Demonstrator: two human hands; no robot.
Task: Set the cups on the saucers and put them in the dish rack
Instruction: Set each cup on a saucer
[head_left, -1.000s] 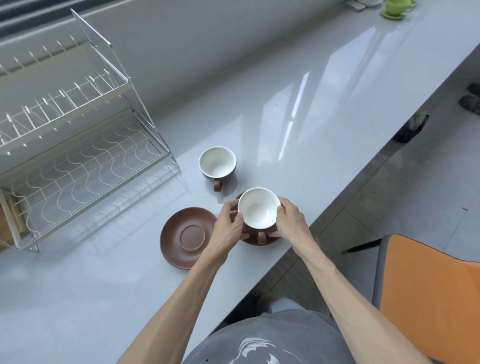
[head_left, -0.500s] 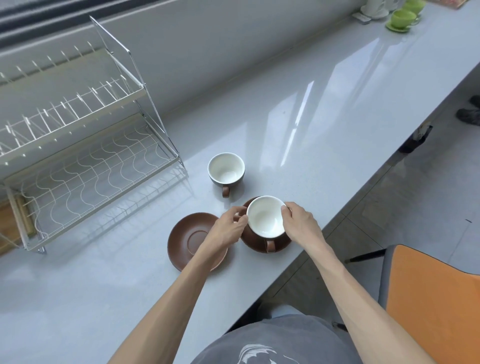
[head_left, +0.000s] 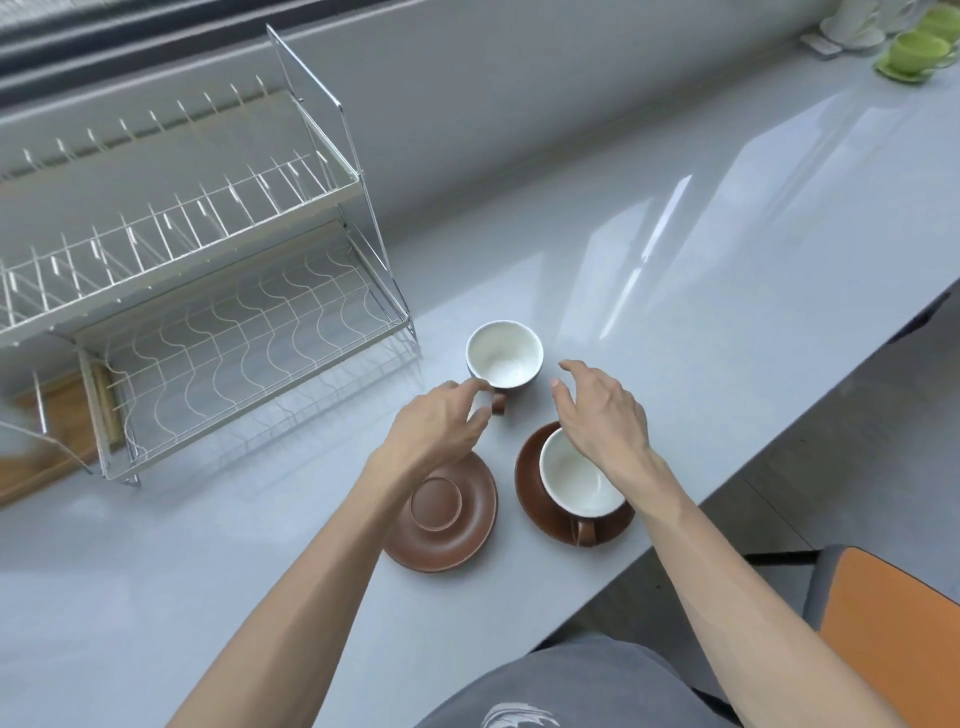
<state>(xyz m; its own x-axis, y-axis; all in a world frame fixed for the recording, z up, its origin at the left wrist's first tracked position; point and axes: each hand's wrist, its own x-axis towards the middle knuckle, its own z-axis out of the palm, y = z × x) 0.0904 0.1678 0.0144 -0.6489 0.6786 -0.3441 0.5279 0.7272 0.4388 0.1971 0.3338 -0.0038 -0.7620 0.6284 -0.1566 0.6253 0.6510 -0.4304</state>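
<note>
I note one cup (head_left: 581, 480) seated on its saucer (head_left: 535, 499); the second cup (head_left: 505, 355) stands on the counter (head_left: 727, 270), beyond the bare saucer (head_left: 441, 512). My left hand (head_left: 434, 426), fingers spread, touches its rim; my right hand (head_left: 602, 410) hovers open, holding nothing. Risk: a one-sided pinch could tip it, or my right wrist could clip the seated cup. The dish rack (head_left: 208, 291) holds nothing.

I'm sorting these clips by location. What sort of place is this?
Probably a kitchen or pantry counter by a window: a two-tier wire dish rack stands on a long glossy grey countertop, with brown cups and saucers near the edge and green cups farther along.
</note>
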